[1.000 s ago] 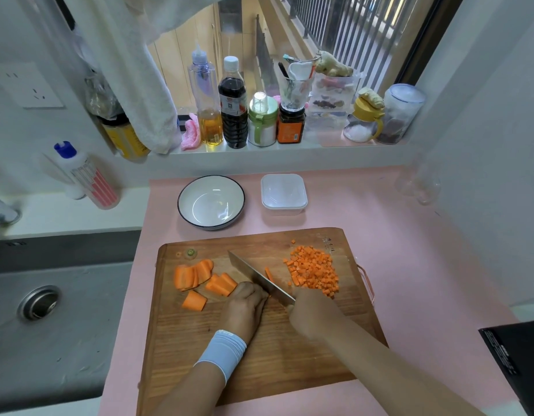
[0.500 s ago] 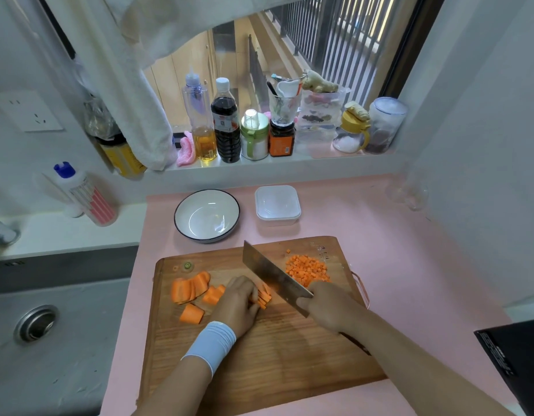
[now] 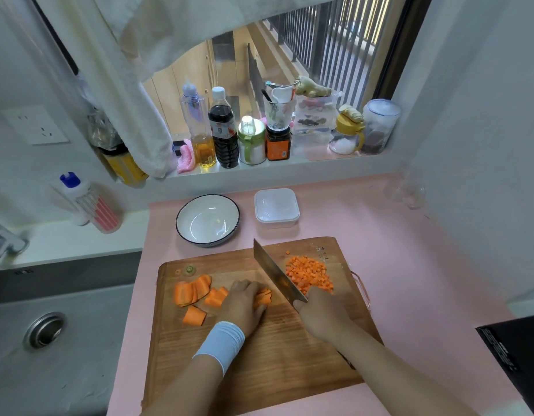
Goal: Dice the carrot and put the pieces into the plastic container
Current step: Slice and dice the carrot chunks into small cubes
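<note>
The left hand (image 3: 243, 304) curls its fingers over carrot sticks (image 3: 264, 297) on the board (image 3: 259, 370). The right hand (image 3: 319, 316) grips the knife (image 3: 277, 273). Small carrot bits (image 3: 309, 274) lie beside it. The plastic container (image 3: 276, 207) sits behind the board.

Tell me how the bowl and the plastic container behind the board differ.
The bowl is round; the plastic container is square with rounded corners. The bowl has a dark rim; the plastic container is plain translucent white. Both stand empty on the pink counter.
</note>
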`<state>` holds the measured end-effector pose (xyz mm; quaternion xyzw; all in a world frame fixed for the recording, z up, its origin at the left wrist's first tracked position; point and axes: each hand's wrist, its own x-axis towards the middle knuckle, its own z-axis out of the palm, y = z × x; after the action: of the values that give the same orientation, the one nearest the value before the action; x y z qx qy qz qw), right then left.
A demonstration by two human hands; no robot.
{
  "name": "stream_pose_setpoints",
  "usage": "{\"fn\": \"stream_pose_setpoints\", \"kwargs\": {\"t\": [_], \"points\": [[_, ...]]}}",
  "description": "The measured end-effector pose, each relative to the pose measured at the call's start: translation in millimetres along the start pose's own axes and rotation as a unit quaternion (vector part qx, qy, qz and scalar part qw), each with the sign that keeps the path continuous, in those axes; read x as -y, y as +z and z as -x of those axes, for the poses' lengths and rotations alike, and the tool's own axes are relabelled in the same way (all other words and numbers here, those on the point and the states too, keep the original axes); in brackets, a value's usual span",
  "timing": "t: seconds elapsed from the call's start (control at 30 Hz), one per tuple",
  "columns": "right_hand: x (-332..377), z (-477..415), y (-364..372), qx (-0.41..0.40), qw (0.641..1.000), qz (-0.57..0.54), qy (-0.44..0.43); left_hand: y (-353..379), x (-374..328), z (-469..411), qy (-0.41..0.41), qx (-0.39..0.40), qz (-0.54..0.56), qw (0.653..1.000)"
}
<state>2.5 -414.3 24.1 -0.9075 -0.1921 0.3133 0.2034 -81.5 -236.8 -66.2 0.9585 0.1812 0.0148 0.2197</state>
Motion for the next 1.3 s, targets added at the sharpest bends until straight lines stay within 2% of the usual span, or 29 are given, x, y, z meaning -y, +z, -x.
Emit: {"fn": "stream_pose_setpoints", "kwargs": {"t": [0.13,0.33,0.57,0.67,0.87,1.0,1.17,1.3], "points": [[-1,3,14,-0.009,1.0,0.008,0.005,10,-11,14,-0.058,-0.046,0.056,0.996],[-2,5,25,-0.017,1.0,0.004,0.012,6,8,24,0.002,-0.037,0.087,0.996],[0,9,30,-0.014,1.0,0.001,0.005,7,8,26,-0.023,-0.057,0.123,0.991],[1,9,28,-0.011,1.0,-0.004,0.005,7,9,28,-0.001,-0.057,0.107,0.993],[3,8,25,-0.011,1.0,0.003,0.005,5,7,23,0.105,-0.057,0.026,0.992],[5,12,27,-0.02,1.0,0.02,-0.001,11,7,19,0.098,-0.05,0.016,0.994],[13,23,31,-0.07,0.992,0.102,-0.016,12,6,17,0.109,-0.063,0.015,0.992],[22,35,34,-0.079,0.987,0.134,-0.032,10,1,16,0.097,-0.06,-0.008,0.993]]}}
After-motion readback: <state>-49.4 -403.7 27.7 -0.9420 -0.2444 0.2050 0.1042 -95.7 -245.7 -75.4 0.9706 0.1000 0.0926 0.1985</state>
